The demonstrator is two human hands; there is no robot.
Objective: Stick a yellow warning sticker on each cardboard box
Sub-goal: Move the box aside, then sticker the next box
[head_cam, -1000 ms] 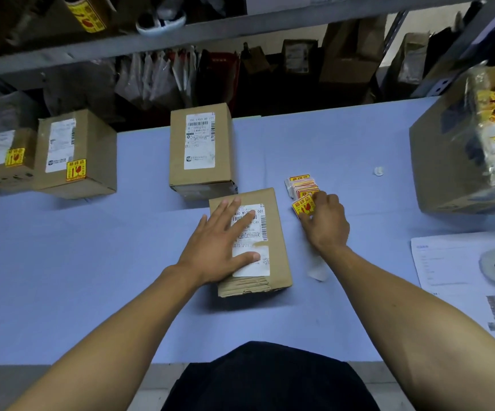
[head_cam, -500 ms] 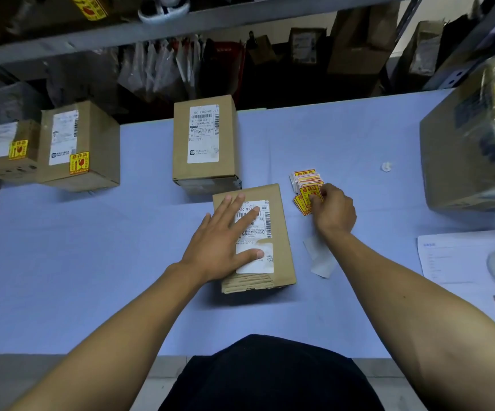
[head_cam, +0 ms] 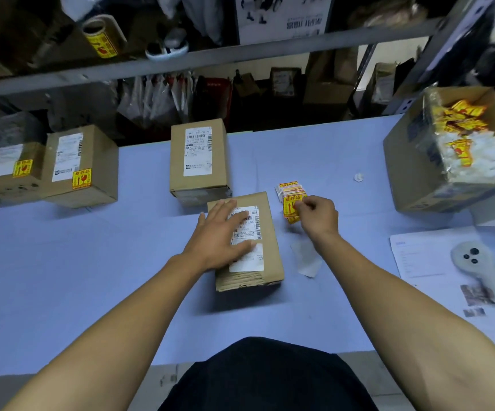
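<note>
The left hand (head_cam: 221,232) lies flat, fingers straight and spread, pressing on the white shipping label of the nearest cardboard box (head_cam: 247,243), with no grip closed on anything. The right hand (head_cam: 318,216) is curled, its grip pinching a yellow warning sticker (head_cam: 292,207) between thumb and fingertips, just beside the right edge of that box. Right behind this grip sits a small stack of stickers (head_cam: 289,188), and just below the wrist lies a loose white backing paper (head_cam: 307,256). Both forearms reach in from the near edge.

Beyond the left hand stands a second box (head_cam: 198,157), showing no yellow sticker. Far left of it, two stickered boxes (head_cam: 81,166) sit side by side at the edge of the surface. The surface (head_cam: 92,277) is covered in pale blue. Well right of the pinching grip, an open carton (head_cam: 412,161) holds yellow stickers and white scraps. A printed sheet (head_cam: 418,256) lies nearer the right edge. Shelving (head_cam: 181,63) crammed with boxes and bags runs behind.
</note>
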